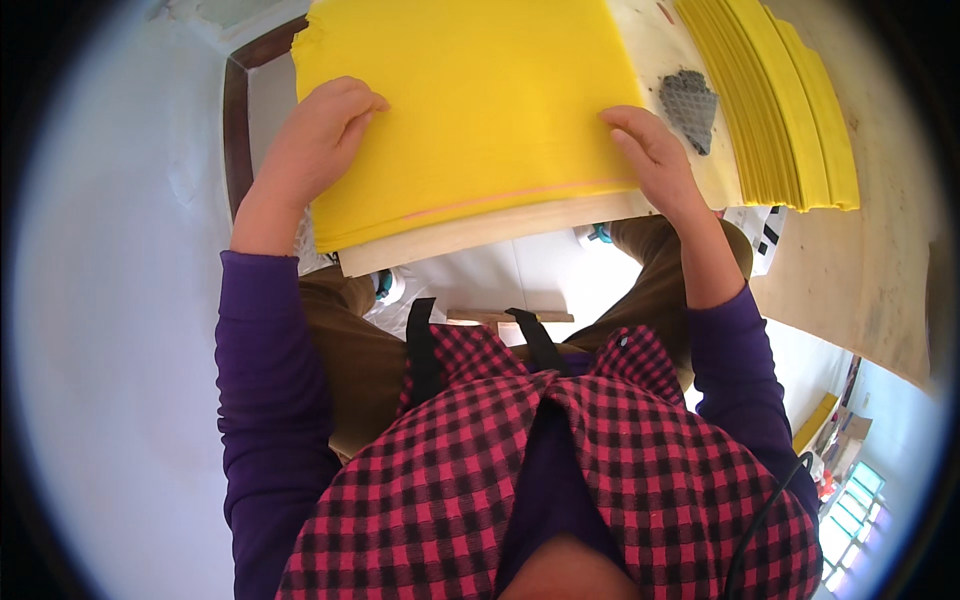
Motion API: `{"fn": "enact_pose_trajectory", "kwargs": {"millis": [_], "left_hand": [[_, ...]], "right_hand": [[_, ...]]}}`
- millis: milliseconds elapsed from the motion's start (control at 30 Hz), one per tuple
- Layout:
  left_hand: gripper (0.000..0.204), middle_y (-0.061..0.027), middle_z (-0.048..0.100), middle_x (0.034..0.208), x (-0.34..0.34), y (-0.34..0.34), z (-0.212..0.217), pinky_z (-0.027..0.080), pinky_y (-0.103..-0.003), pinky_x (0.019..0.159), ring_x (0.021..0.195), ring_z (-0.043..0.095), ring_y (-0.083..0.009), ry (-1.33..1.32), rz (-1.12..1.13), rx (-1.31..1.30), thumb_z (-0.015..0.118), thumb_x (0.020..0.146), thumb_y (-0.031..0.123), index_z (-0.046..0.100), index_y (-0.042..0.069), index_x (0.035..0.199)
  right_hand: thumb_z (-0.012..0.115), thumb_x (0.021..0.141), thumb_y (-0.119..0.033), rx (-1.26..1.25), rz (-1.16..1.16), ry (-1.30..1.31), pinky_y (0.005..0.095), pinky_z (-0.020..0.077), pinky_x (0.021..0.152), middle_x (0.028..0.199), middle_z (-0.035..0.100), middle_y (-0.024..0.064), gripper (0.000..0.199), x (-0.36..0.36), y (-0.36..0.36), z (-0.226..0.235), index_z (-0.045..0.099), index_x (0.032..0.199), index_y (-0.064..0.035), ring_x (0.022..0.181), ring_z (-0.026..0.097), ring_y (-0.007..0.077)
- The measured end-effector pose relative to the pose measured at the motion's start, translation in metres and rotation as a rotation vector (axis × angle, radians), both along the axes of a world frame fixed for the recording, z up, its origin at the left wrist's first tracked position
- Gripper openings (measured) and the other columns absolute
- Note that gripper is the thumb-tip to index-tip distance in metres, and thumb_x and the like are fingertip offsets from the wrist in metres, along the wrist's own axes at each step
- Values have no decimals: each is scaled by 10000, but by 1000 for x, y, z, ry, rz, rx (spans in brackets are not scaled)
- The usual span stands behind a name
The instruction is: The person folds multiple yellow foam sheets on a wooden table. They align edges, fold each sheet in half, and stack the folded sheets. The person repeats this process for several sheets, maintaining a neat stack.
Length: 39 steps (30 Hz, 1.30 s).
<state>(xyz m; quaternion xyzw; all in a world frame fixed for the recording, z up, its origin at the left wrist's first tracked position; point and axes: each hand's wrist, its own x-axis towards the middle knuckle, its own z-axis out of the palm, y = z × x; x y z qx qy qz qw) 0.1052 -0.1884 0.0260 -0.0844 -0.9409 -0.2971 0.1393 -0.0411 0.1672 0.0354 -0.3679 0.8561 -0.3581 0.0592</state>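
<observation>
Head view. The yellow cloth [480, 110] lay flat over a pale wooden board [490, 230], its near edge, with a pinkish line [520, 196], almost parallel to the board's front edge. The left hand [325, 135] rested at the cloth's left side with fingers curled; the right hand [652, 158] was at the right edge, index finger extended and thumb slightly apart. Whether either hand pinched the fabric could not be determined.

The step in hand was judged to be flattening and aligning the cloth. The next move appeared to call for light, even tension from both sides, keeping the near edge straight.

Surface: a grey, mesh-patterned piece [690, 110] lay just beside the cloth, on the right. Beyond it, a stack of folded yellow fabric [785, 110] rested near a wooden tabletop [850, 270].

Room: a pale wall [110, 220] stood at left; a bright window [855, 510] showed at lower right.
</observation>
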Motion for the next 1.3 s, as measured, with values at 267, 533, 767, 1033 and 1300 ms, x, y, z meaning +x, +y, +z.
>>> {"fn": "enact_pose_trajectory", "kwargs": {"millis": [267,533,767,1033,1300], "left_hand": [[136,-125,581,938,-2,1,1,449,-336,818,925,565,-290,-1,-16,1,516,843,-31,591,-25,956],[131,-133,594,931,-4,3,4,457,-355,818,924,568,-312,21,-17,6,519,845,-24,604,-14,944],[131,-139,604,953,-7,8,9,462,-350,825,942,575,-318,50,9,1,529,853,-21,613,-2,952],[132,-142,617,994,-15,13,12,467,-345,835,965,586,-315,79,37,-43,550,846,-24,618,-3,957],[174,-141,639,1066,-22,17,5,464,-349,897,1025,595,-304,90,99,-95,559,845,-31,638,10,995]], "right_hand": [[496,974,-176,-22,-162,-261,255,429,909,1085,642,37,266,-25,13,5,614,1158,-24,1022,572,124],[529,951,-175,-189,-256,-165,251,440,872,1045,647,33,259,-42,26,4,632,1153,-49,954,578,120],[645,853,-156,164,-370,411,337,428,955,1227,582,85,292,-59,75,2,656,1144,-138,1128,533,248],[717,763,-97,92,-286,334,370,464,842,1078,593,94,287,-96,82,-22,678,1045,-134,974,565,301],[679,831,-231,28,-409,189,379,465,696,841,612,120,198,-106,66,-17,651,932,-63,767,582,305]]}}
